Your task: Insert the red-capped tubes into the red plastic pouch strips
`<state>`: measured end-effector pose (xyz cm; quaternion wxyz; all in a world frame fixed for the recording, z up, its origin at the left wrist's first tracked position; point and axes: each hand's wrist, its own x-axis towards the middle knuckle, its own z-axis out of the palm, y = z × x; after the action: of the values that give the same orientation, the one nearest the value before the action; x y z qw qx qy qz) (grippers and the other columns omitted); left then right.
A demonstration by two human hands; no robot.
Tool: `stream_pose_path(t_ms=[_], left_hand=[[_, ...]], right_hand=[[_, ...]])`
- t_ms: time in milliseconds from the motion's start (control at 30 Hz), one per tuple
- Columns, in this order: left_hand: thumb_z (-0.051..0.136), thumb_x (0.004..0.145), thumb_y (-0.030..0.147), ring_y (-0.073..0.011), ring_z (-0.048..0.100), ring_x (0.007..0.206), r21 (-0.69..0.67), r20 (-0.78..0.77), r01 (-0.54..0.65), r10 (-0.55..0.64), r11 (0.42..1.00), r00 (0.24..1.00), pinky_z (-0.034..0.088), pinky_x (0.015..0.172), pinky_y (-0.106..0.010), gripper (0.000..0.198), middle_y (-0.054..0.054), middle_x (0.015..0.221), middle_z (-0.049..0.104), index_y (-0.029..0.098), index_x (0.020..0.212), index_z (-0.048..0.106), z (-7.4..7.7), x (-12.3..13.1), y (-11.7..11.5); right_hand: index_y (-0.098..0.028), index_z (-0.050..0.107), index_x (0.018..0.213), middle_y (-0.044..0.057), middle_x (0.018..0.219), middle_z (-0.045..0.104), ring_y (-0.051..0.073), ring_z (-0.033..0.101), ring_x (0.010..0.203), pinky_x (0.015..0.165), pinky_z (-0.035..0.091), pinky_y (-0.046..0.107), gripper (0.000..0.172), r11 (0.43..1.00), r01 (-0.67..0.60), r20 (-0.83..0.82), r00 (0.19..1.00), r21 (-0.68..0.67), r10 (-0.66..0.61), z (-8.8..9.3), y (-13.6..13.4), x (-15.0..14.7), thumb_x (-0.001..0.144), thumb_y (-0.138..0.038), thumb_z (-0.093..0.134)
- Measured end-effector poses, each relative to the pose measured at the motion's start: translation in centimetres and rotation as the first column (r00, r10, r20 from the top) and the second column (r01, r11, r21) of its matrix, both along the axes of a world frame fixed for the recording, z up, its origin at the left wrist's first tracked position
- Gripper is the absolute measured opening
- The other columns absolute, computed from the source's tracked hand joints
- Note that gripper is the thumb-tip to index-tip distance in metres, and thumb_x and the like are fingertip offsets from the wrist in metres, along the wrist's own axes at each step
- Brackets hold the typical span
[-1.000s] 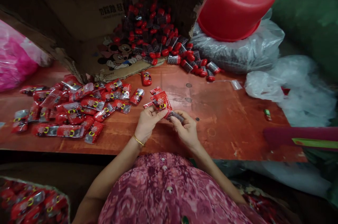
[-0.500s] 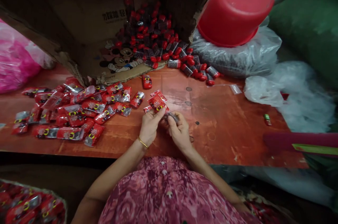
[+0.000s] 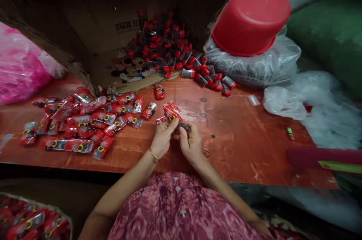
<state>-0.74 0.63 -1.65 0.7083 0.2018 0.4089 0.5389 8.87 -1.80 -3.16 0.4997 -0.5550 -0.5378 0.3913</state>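
My left hand point(image 3: 162, 138) pinches a small red printed packet point(image 3: 170, 113) by its lower edge, just above the red-brown table point(image 3: 240, 138). My right hand point(image 3: 191, 142) is closed on a little dark tube point(image 3: 183, 126) and holds it against the packet's mouth. Both hands sit close together near the table's front edge. A spread of filled red packets point(image 3: 85, 121) lies to the left of my left hand. Red-capped tubes point(image 3: 175, 53) spill out of a tipped cardboard box point(image 3: 98, 25) at the back.
An upturned red bucket point(image 3: 251, 19) rests on a clear plastic bag point(image 3: 260, 66) at back right. More crumpled plastic point(image 3: 313, 108) lies right, a pink bag point(image 3: 19, 70) at left. A basket of red packets point(image 3: 31, 221) sits at lower left.
My hands have drawn closer together and slightly toward me; the tube in my right hand has moved in against the packet. The camera has tilted a little, shifting everything down.
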Motion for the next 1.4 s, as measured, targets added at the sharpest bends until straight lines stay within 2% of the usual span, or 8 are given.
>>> stream_pose_path(t_ms=[267,567,700,833,1000,1233,1300,1400], left_hand=[[0.074,0.060,0.045,-0.0043,0.041,0.040,0.022,-0.046,0.035,-0.033,0.999,0.998,0.031,0.037,-0.018,0.037,0.003,0.051,0.053,0.013,0.062,0.056,0.8,-0.8,0.4],[0.078,0.052,0.047,-0.0065,0.047,0.042,0.012,0.047,0.037,-0.038,0.999,0.998,0.040,0.041,-0.019,0.040,0.003,0.050,0.054,0.014,0.061,0.058,0.3,0.5,-0.5],[0.083,0.048,0.037,-0.0103,0.060,0.057,-0.082,0.092,0.016,-0.008,0.997,0.996,0.048,0.057,-0.020,0.036,-0.001,0.062,0.065,0.014,0.065,0.062,0.8,-1.8,0.1],[0.065,0.076,0.033,-0.0117,0.065,0.063,-0.242,0.076,-0.225,0.249,0.944,0.965,0.051,0.065,-0.022,0.020,-0.002,0.065,0.069,0.015,0.067,0.062,1.4,-6.6,1.1],[0.030,0.094,0.034,-0.0079,0.067,0.071,-0.314,0.139,-0.588,0.649,0.745,0.748,0.052,0.075,-0.020,0.043,0.000,0.070,0.071,0.018,0.073,0.064,1.6,-9.8,0.9],[0.062,0.077,0.029,-0.0132,0.066,0.062,-0.194,-0.176,-0.292,0.260,0.936,0.949,0.052,0.067,-0.025,0.016,-0.002,0.064,0.069,0.016,0.068,0.064,-0.7,-5.2,-0.3],[0.064,0.074,0.032,-0.0166,0.067,0.069,0.064,-0.561,-0.121,0.136,0.991,0.817,0.051,0.072,-0.029,0.016,-0.004,0.074,0.071,0.017,0.077,0.067,-0.9,-4.2,0.6],[0.057,0.079,0.029,-0.0245,0.061,0.102,0.233,-0.942,0.289,0.142,0.928,0.304,0.042,0.093,-0.040,0.023,-0.009,0.108,0.068,0.020,0.097,0.068,-0.9,-3.2,3.2]], right_hand=[[-0.022,0.044,0.093,-0.005,0.064,0.056,0.006,0.044,0.038,0.043,0.042,0.021,0.033,0.945,-0.294,-0.354,0.907,-0.143,0.228,0.4,0.0,0.0,0.082,-0.052,0.047],[-0.020,0.041,0.060,-0.008,0.041,0.046,0.006,0.038,0.032,0.033,0.030,0.018,0.042,0.968,-0.177,-0.365,0.925,-0.175,0.104,-0.6,2.2,0.2,0.063,-0.052,0.068],[-0.020,0.041,0.055,-0.008,0.042,0.040,0.006,0.034,0.036,0.038,0.029,0.019,0.039,0.979,-0.184,-0.247,0.956,-0.083,0.159,-0.5,2.6,-0.3,0.064,-0.049,0.067],[-0.020,0.050,0.062,-0.001,0.054,0.051,0.012,0.047,0.050,0.050,0.036,0.024,0.034,0.981,-0.195,0.169,0.966,-0.019,0.195,0.1,4.1,1.7,0.082,-0.047,0.047],[-0.013,0.060,0.096,0.015,0.091,0.064,0.024,0.055,0.082,0.072,0.040,0.034,0.032,0.988,0.082,0.703,0.695,0.129,-0.149,0.4,11.8,6.7,0.083,-0.039,0.048],[-0.013,0.057,0.112,0.017,0.127,0.050,0.032,0.042,0.110,0.084,0.031,0.043,0.034,0.972,0.216,0.916,0.365,0.091,-0.166,-1.3,19.6,8.0,0.088,-0.032,0.043],[-0.015,0.058,0.112,0.015,0.127,0.051,0.031,0.039,0.112,0.086,0.029,0.042,0.034,0.983,0.150,0.933,0.327,0.107,-0.152,-2.3,18.7,7.8,0.090,-0.033,0.040],[-0.015,0.057,0.114,0.014,0.126,0.052,0.029,0.038,0.114,0.088,0.026,0.040,0.035,0.991,0.037,0.947,0.292,0.132,-0.137,-3.3,15.7,8.0,0.091,-0.032,0.036]])
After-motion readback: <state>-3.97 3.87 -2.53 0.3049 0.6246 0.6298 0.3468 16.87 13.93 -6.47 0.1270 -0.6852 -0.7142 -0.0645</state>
